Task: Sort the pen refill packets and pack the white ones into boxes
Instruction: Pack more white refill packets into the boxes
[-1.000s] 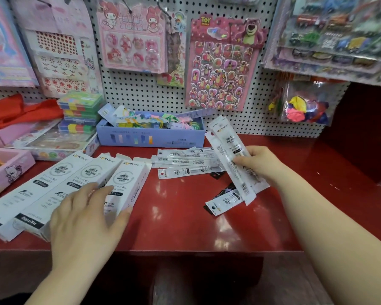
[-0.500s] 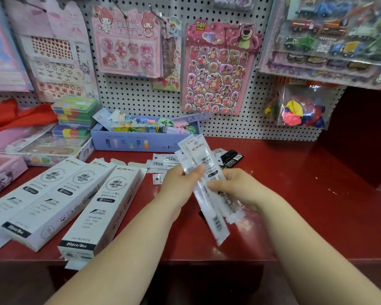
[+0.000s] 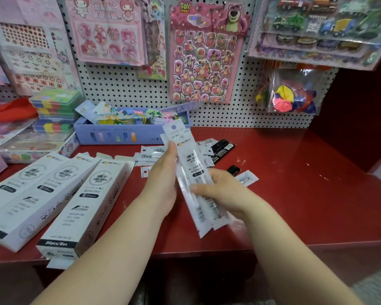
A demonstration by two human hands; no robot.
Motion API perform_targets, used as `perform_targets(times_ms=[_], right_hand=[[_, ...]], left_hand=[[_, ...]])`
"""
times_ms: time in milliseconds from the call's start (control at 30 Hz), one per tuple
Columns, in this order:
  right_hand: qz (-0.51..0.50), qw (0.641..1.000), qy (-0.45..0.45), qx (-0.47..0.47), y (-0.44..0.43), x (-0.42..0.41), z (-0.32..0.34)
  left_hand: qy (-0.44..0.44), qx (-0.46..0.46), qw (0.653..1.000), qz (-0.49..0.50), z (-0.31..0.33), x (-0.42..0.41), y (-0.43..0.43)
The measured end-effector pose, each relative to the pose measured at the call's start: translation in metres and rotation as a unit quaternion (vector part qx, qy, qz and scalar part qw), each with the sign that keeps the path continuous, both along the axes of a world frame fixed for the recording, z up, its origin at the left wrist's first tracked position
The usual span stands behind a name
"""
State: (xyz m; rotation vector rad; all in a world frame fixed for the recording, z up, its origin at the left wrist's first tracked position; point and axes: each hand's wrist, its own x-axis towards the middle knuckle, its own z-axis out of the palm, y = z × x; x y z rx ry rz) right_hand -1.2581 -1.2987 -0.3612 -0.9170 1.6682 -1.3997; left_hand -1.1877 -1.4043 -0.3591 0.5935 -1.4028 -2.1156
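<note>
1. White plastic pen refill packets (image 3: 188, 170), an uncountable overlapped bundle, stand above the red worktop's (image 3: 295, 194) middle. The left hand (image 3: 163, 179) pinches their upper edge, and the right hand (image 3: 220, 190) curls round the lower half.
2. Squaring the ends flush first should ease boxing.
3. Three white cardboard boxes (image 3: 84, 205) lie by the left edge, and at least two black packets (image 3: 223, 148) lie toward the back edge.

Glossy red shelf (image 3: 295, 194) (matt card boxes (image 3: 84, 205))

Bright, even indoor light, soft overall focus
Pale glare sheens the red worktop (image 3: 299, 164); shadows are faint; wide-angle bending stretches the edges, and the hanging sticker sheets (image 3: 317, 25) at top right smear.
</note>
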Motion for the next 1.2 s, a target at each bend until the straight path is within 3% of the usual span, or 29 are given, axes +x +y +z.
perform_targets(times_ms=[67,133,167,267,300,333,433,600,733,833,900,1033,1200], right_hand=[[-0.073,0.995,0.053,0.033,0.011,-0.014,0.007],[-0.13,0.969,0.187,0.094,0.026,-0.031,0.011],[-0.149,0.948,0.253,0.123,0.034,-0.039,0.011],[-0.156,0.912,0.337,0.174,0.05,-0.053,0.009],[-0.145,0.907,0.348,0.187,0.053,-0.055,0.007],[-0.132,0.904,0.356,0.197,0.056,-0.057,0.006],[-0.084,0.903,0.359,0.223,0.057,-0.058,0.003],[0.016,0.883,0.405,0.237,0.045,-0.057,-0.01],[0.049,0.896,0.365,0.248,0.033,-0.044,-0.016],[0.05,0.912,0.338,0.229,0.026,-0.037,-0.015],[0.044,0.926,0.311,0.209,0.023,-0.032,-0.014],[0.037,0.949,0.257,0.18,0.015,-0.025,-0.015],[0.002,0.96,0.223,0.168,0.011,-0.026,-0.017]], left_hand=[[-0.041,-0.082,0.996,0.005,-0.01,-0.003,-0.002],[-0.131,-0.228,0.965,0.003,-0.022,0.001,0.003],[-0.191,-0.334,0.923,-0.015,-0.03,0.003,0.008],[-0.333,-0.59,0.732,-0.072,-0.046,0.006,0.025],[-0.343,-0.62,0.703,-0.068,-0.048,0.003,0.028],[-0.343,-0.626,0.698,-0.059,-0.048,0.002,0.03],[-0.33,-0.601,0.727,-0.043,-0.047,0.001,0.023],[-0.313,-0.506,0.797,-0.103,-0.035,0.018,0.001],[-0.267,-0.398,0.87,-0.117,-0.03,0.034,-0.017],[-0.199,-0.267,0.941,-0.067,-0.033,0.04,-0.024],[-0.152,-0.188,0.969,-0.047,-0.033,0.042,-0.024],[-0.059,-0.074,0.995,-0.01,-0.031,0.039,-0.02],[-0.084,-0.084,0.986,0.115,-0.035,0.032,-0.012]])
